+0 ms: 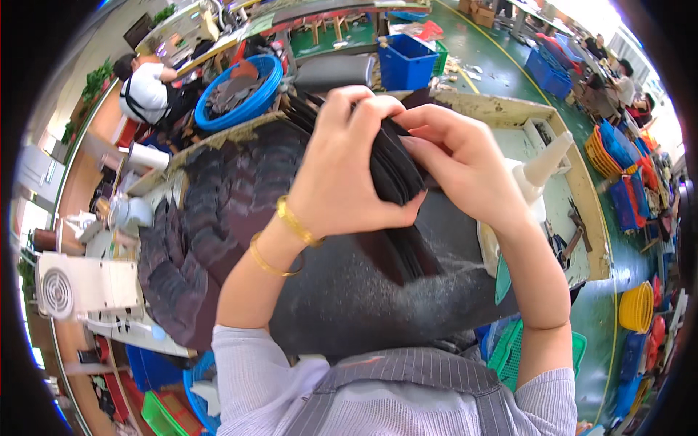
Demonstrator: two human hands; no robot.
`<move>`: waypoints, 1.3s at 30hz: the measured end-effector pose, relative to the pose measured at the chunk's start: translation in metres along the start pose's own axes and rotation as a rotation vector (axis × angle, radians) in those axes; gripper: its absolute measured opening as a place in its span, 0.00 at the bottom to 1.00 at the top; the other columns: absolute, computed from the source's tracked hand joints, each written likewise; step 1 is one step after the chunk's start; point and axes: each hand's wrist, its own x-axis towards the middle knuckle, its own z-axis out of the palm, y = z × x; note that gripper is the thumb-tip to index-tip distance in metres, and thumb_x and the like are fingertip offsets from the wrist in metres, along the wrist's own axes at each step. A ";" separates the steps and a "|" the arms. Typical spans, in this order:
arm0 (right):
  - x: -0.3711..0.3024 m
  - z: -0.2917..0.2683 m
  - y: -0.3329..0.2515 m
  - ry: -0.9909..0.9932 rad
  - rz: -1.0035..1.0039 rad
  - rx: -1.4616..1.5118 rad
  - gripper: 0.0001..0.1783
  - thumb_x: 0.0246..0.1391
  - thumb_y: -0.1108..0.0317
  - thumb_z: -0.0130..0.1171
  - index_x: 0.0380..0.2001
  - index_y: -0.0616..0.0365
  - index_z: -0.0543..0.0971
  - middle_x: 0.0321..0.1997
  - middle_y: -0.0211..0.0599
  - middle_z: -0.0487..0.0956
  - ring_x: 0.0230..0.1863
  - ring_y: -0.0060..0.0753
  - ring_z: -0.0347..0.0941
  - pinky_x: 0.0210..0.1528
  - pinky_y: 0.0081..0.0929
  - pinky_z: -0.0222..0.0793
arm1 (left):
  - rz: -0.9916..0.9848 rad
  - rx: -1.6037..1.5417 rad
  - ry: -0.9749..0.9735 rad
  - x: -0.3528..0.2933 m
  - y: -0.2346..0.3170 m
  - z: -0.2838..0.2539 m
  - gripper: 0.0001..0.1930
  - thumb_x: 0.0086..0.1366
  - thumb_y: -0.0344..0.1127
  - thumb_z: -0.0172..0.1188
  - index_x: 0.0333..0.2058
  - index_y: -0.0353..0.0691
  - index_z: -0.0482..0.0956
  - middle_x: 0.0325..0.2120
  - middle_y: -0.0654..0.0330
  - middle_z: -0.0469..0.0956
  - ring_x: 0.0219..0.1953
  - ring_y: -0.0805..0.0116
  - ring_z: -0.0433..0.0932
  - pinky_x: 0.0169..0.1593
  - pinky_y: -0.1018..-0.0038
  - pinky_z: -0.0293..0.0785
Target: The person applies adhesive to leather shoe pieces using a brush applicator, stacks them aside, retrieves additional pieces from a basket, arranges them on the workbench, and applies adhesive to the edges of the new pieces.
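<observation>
Above the middle of the worktable, my left hand (349,163) is closed round a thick stack of dark leather pieces (396,171), its thumb along the near side and its fingers over the top. My right hand (454,156) pinches at the stack's right edge with thumb and forefinger. The lower part of the stack hangs down below my left hand, its layers fanned a little. Under it lies a black work mat (327,305) with pale dust and smears. Rows of overlapping dark leather pieces (240,182) cover the left side of the table.
Right of my right forearm stand a white nozzle bottle (534,178), a teal-handled tool (502,282) and scissors (558,247). A blue basket (243,94) of scraps and a blue bin (407,62) stand beyond the table. A person (149,91) sits at the far left.
</observation>
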 end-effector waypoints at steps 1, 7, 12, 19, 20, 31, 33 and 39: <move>-0.010 -0.001 -0.019 -0.075 0.090 0.073 0.11 0.59 0.69 0.51 0.40 0.65 0.75 0.33 0.35 0.79 0.35 0.19 0.74 0.38 0.21 0.70 | 0.018 -0.003 -0.028 -0.002 0.013 -0.015 0.37 0.32 0.36 0.71 0.45 0.37 0.66 0.40 0.52 0.66 0.43 0.57 0.66 0.49 0.67 0.64; -0.091 0.009 -0.007 -0.338 0.370 0.338 0.22 0.64 0.59 0.43 0.55 0.62 0.64 0.52 0.46 0.72 0.51 0.36 0.72 0.50 0.33 0.70 | -0.312 -0.735 0.014 -0.091 0.033 -0.038 0.31 0.36 0.34 0.64 0.43 0.38 0.62 0.36 0.57 0.62 0.38 0.70 0.63 0.45 0.73 0.61; -0.144 0.079 0.009 -0.398 0.373 0.325 0.39 0.56 0.51 0.57 0.61 0.64 0.54 0.55 0.57 0.66 0.52 0.41 0.70 0.48 0.33 0.71 | -0.548 -0.733 0.178 -0.154 0.061 -0.001 0.33 0.37 0.32 0.61 0.47 0.39 0.61 0.41 0.56 0.61 0.42 0.67 0.64 0.49 0.72 0.61; -0.153 0.105 0.010 -0.306 0.637 0.689 0.36 0.58 0.58 0.55 0.60 0.63 0.52 0.49 0.53 0.68 0.49 0.40 0.71 0.43 0.32 0.77 | -0.684 -0.793 0.234 -0.175 0.085 -0.016 0.37 0.40 0.37 0.61 0.53 0.38 0.60 0.55 0.50 0.59 0.56 0.60 0.63 0.59 0.67 0.58; -0.154 0.106 0.013 -0.286 0.654 0.711 0.34 0.59 0.59 0.54 0.60 0.63 0.52 0.49 0.51 0.68 0.49 0.39 0.71 0.43 0.32 0.77 | -0.698 -0.774 0.289 -0.179 0.083 -0.016 0.37 0.41 0.38 0.61 0.53 0.38 0.60 0.55 0.50 0.60 0.56 0.60 0.63 0.59 0.67 0.57; -0.152 0.086 0.002 -0.461 0.381 0.028 0.36 0.50 0.73 0.51 0.62 0.67 0.53 0.40 0.55 0.75 0.34 0.42 0.76 0.37 0.32 0.71 | -0.543 -0.682 0.017 -0.169 0.071 -0.008 0.32 0.39 0.36 0.65 0.47 0.39 0.64 0.50 0.48 0.61 0.54 0.56 0.62 0.59 0.63 0.57; -0.156 0.088 0.007 -0.440 0.317 0.106 0.29 0.55 0.72 0.50 0.60 0.66 0.58 0.34 0.53 0.76 0.31 0.36 0.75 0.37 0.32 0.70 | -0.436 -0.432 0.056 -0.173 0.072 -0.010 0.31 0.36 0.36 0.69 0.40 0.41 0.64 0.42 0.50 0.62 0.49 0.55 0.65 0.55 0.61 0.61; -0.158 0.072 0.046 -0.185 0.518 0.169 0.16 0.62 0.66 0.46 0.49 0.62 0.66 0.26 0.42 0.76 0.29 0.26 0.72 0.32 0.27 0.67 | -0.463 -0.018 -0.063 -0.166 0.094 -0.080 0.32 0.28 0.35 0.67 0.38 0.42 0.64 0.37 0.50 0.61 0.40 0.59 0.64 0.46 0.67 0.64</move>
